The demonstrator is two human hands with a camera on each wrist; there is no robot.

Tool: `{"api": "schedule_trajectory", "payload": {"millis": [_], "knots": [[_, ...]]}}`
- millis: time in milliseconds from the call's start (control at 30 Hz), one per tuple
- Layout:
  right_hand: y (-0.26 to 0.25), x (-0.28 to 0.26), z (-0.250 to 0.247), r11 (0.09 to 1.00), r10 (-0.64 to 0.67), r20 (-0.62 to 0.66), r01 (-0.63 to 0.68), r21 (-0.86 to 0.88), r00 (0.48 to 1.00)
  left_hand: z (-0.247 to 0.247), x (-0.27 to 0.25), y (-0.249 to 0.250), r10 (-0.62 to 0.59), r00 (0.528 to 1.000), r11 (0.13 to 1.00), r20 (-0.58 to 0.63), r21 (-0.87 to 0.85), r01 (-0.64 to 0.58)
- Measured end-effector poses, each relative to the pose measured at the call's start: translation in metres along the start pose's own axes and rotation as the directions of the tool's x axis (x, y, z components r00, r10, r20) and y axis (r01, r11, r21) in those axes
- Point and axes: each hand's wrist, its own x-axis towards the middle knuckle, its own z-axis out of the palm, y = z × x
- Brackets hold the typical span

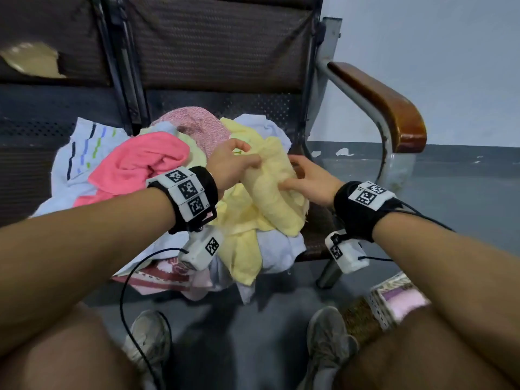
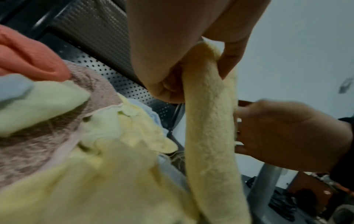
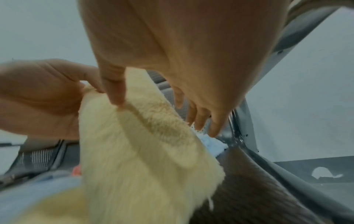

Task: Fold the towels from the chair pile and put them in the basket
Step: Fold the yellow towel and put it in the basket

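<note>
Head view: the pile of towels (image 1: 157, 175) sits heaped on the seat of the chair (image 1: 225, 60), spilling over the front edge toward 6 o'clock. The yellow towel (image 1: 270, 190) lies on top at the right side of the heap, bunched into a loose roll. The left hand (image 1: 229, 161) grips its upper end, thumb and fingers curled round a fold of the cloth; the left wrist view shows that end gathered inside the closed fist. The right hand (image 1: 309, 178) meets the same towel from 3 o'clock: the thumb presses on its near face, the other fingers spread apart and reach behind the roll, though whether they truly close on the cloth is hard to tell, as the right wrist view is blurred there. A pink towel (image 1: 135, 164) lies at 9 o'clock from the hands, with a white striped towel (image 1: 84, 142) beyond it and a dusty rose towel (image 1: 197, 122) at 12 o'clock. A pale blue towel (image 1: 278, 249) hangs under the yellow one. The wooden armrest (image 1: 388, 105) stands at 2 o'clock. The basket (image 1: 385, 308) rests on the floor at 5 o'clock, beside the right shoe (image 1: 326, 342), with a lilac cloth (image 1: 405, 299) inside.
</note>
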Motion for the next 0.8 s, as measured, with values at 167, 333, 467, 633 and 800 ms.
{"api": "schedule_trajectory", "payload": {"millis": [167, 333, 467, 633, 800], "knots": [[-0.034, -0.037, -0.009, 0.951, -0.052, -0.049, 0.065, 0.303, 0.997, 0.015, -0.027, 0.029, 0.119, 0.987, 0.99, 0.111, -0.092, -0.109], [-0.022, -0.073, -0.031, 0.86, 0.034, -0.077, 0.01, 0.509, 0.996, 0.042, -0.039, 0.033, 0.081, 0.97, 0.992, 0.228, -0.11, -0.057], [0.019, -0.105, -0.071, 0.766, 0.159, -0.134, -0.037, 0.642, 0.978, 0.087, -0.047, 0.01, -0.072, 0.867, 0.99, 0.493, 0.143, 0.001], [0.099, -0.156, -0.121, 0.691, 0.372, -0.199, -0.128, 0.711, 0.906, 0.188, -0.058, -0.005, -0.165, 0.76, 0.97, 0.629, 0.243, 0.01], [0.2, -0.213, -0.141, 0.519, 0.593, -0.277, -0.095, 0.85, 0.756, 0.3, -0.071, -0.032, -0.322, 0.69, 0.928, 0.649, 0.359, 0.095]]}}
